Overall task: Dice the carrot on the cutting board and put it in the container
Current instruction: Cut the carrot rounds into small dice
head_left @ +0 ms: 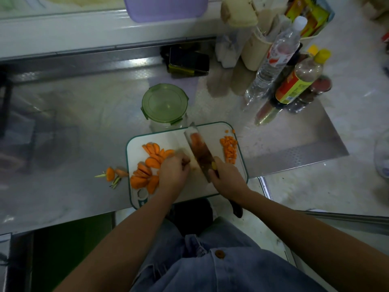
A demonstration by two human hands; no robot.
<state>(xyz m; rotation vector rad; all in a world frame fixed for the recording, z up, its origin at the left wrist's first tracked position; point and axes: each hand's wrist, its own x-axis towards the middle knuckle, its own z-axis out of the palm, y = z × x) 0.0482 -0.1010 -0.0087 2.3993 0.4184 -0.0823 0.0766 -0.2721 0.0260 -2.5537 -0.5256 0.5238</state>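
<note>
Your right hand (226, 178) is wrapped around the knife (200, 150) where the broad blade meets its black handle, thumb against the blade's side. The blade runs diagonally across the middle of the white, green-rimmed cutting board (210, 131) and is blurred, with orange smeared on the steel. Your left hand (173, 172) sits just beside the blade on its left, knuckles up and fingers curled down toward the board. What they pin there is hidden, so I cannot tell whether they hold anything.

The carrot lies in two groups on the board. Left of your hand, the thick slices (147, 165) lie fanned and overlapping, bright orange half-rounds and ovals, some tucked under your wrist. Right of the blade, near the far right corner, the diced pieces (230, 148) form a loose heap of small, uneven cubes, with a few strays closer to the rim. The trimmed carrot ends (111, 173), with short green stalks, lie on the steel bench (84, 102) just off the board's left edge.

The container (164, 104), clear-walled with its green clip lid on, stands at the board's far edge. Several bottles (277, 55) stand well apart, far right.
</note>
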